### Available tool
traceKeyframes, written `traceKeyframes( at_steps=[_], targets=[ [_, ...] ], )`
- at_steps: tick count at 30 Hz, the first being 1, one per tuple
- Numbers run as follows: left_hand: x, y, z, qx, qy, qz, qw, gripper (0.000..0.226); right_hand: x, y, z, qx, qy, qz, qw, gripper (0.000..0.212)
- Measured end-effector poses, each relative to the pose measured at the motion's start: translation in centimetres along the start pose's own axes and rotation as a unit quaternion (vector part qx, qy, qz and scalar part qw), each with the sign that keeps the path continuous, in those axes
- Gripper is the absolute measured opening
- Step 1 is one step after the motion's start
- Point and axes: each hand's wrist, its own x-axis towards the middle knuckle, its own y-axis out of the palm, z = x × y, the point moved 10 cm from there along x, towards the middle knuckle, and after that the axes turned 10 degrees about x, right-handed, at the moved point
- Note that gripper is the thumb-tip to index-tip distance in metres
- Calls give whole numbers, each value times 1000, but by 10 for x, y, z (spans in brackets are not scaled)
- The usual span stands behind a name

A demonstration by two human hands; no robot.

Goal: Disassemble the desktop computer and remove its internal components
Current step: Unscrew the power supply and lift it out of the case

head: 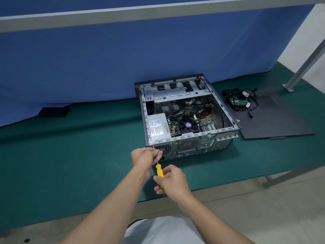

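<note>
One wide-angle view, worn on the person's head, looks forward and down onto the green workbench from close above, with the open computer case just right of centre.

Desktop case is lying flat on its side, cover off, rear panel facing the camera. Inside there's a silver power supply in the near-left corner, with a black CPU fan beside it on the green motherboard. A hard drive with tangled black cables sits on the dark side panel just right of the case. A yellow-handled screwdriver has its tip at the rear's upper-left corner.
</note>
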Motion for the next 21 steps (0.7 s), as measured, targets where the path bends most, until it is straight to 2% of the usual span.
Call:
traceKeyframes(
  at_steps=[1, 3, 4, 5, 6, 7, 9, 11, 12, 13, 15, 17, 18, 19, 21],
  targets=[
    [0, 1, 0, -6, -3, 3, 1000, 14, -1, 5, -6, 92, 45, 34, 994, 16],
    [-1, 5, 0, -26, -10, 20, 999, 15, -8, 20, -12, 284, 139, 113, 942, 18],
    [-1, 7, 1, -40, -14, 31, 999, 15, -12, 25, -12, 343, 165, 139, 914, 18],
    [-1, 8, 2, -53, -19, 41, 998, 15, -13, 27, -12, 360, 172, 150, 905, 18],
    [-1, 9, 2, -60, -23, 48, 997, 14, -11, 26, -12, 348, 163, 144, 912, 19],
    [-2, 9, 3, -60, -26, 52, 996, 13, -8, 22, -12, 306, 139, 122, 934, 19],
    [-3, 7, 3, -39, -19, 43, 998, 12, -3, 9, -8, 154, 68, 45, 985, 12],
    [-4, 3, 2, -16, -3, 22, 1000, 16, -2, 1, 1, -2, 1, -17, 1000, 7],
    [-4, 3, 1, -11, 2, 14, 1000, 18, -1, 0, 4, -33, -16, -27, 999, 7],
    [-4, 3, 0, -9, 4, 9, 1000, 19, -1, 2, 3, -25, -18, -23, 999, 7],
    [-3, 4, 0, -15, -2, 9, 1000, 19, -1, 9, -5, 116, 39, 31, 992, 9],
    [-2, 7, 0, -35, -12, 25, 999, 19, -8, 26, -10, 309, 137, 118, 934, 15],
    [-2, 8, 0, -45, -15, 35, 998, 18, -12, 30, -11, 363, 167, 143, 905, 16],
    [-2, 9, 1, -52, -17, 44, 998, 18, -14, 31, -11, 378, 176, 153, 896, 18],
    [-3, 10, 2, -53, -17, 51, 997, 17, -9, 26, -11, 332, 150, 128, 923, 21]
  ],
)
